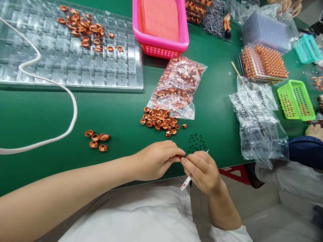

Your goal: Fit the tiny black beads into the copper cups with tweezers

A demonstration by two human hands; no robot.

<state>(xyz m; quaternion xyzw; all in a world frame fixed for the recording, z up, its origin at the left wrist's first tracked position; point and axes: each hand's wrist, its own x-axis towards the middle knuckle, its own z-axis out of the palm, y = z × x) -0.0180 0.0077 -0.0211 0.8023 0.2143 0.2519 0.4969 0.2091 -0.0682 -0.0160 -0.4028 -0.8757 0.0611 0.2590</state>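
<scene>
My left hand point(157, 159) pinches a small copper-coloured part point(180, 156) between thumb and fingertips, which mostly hide it. Close against it, the fingertips of my right hand point(203, 169) meet the same part. A slim white tool like a pair of tweezers point(186, 184), with red marks on its flat end, lies through my right hand; its thin tip sticks out on the far side. Just beyond are tiny black pieces point(196, 143) scattered on the table. A pile of copper-coloured ring-like cups point(158, 118) spills from a clear plastic bag point(178, 84). Several more cups point(95, 137) sit apart on the left.
A clear compartment tray point(121, 74) holding loose cups is at back left, crossed by a white cable point(72, 97). A pink basket point(161, 38) stands behind the bag. Plastic bags point(259, 124), a green basket point(296, 99) and another person's hand point(314, 131) are at right.
</scene>
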